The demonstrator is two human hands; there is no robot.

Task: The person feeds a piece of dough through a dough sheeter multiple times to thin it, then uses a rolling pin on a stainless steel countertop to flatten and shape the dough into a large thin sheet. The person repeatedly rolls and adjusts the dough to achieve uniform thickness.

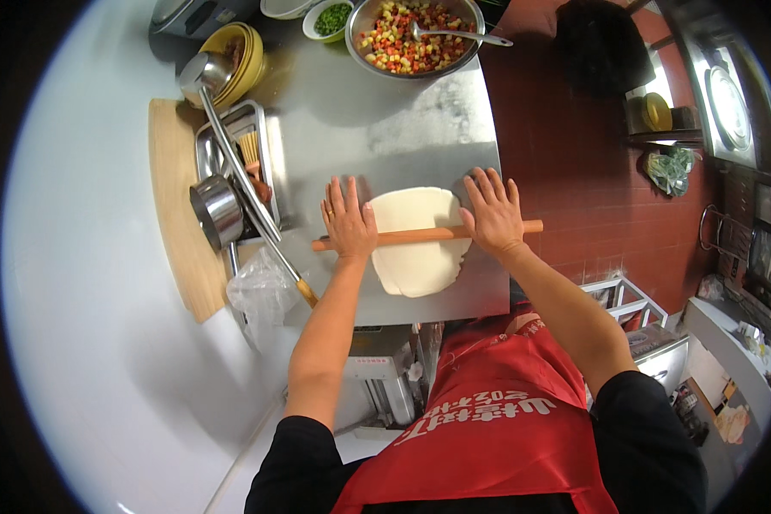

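A pale sheet of dough [417,270] lies flat on the stainless steel tabletop, roughly oval with an uneven edge at its right side. Across it rests a thin wooden rolling pin [417,236], its two ends reaching past the dough. My left hand [350,225] presses on the pin near its left end, fingers stretched forward and a ring on one finger. Toward the other end, my right hand [495,215] also lies over the pin with its palm down and fingers spread. Neither hand curls around the wood.
At the far end stand a metal bowl of diced vegetables [392,48] with a spoon [462,35] and a small bowl of chopped greens [331,19]. Along the left wall are yellow bowls [252,64], a long-handled ladle [215,212], a metal tray [260,115] and a wooden board [173,193].
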